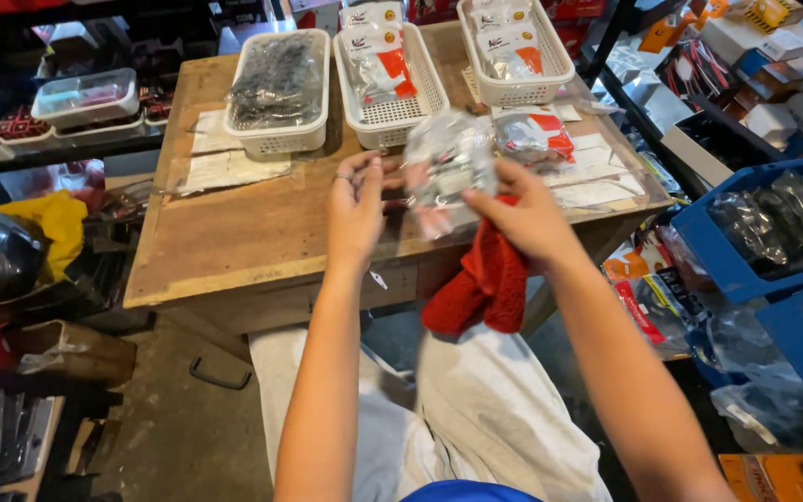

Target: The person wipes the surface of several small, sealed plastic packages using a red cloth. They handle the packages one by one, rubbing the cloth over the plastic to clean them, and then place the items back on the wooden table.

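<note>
My left hand [357, 206] and my right hand [524, 216] are raised over the front of a wooden table [243, 232]. Between them I hold a clear plastic bag [446, 169] with small parts inside; it is blurred. My left fingers pinch its left edge, my right hand grips its right side. A red cloth [483, 284] hangs below my right hand over the table's front edge. A packet with a red and white label [533, 135] lies on the table just behind the bag.
Three white baskets stand at the table's back: the left basket [276, 93] holds dark parts, the middle basket [388, 70] and right basket [513, 46] hold labelled packets. Paper sheets [225, 163] lie at left. Blue crates [764, 242] stand at right, shelves at left.
</note>
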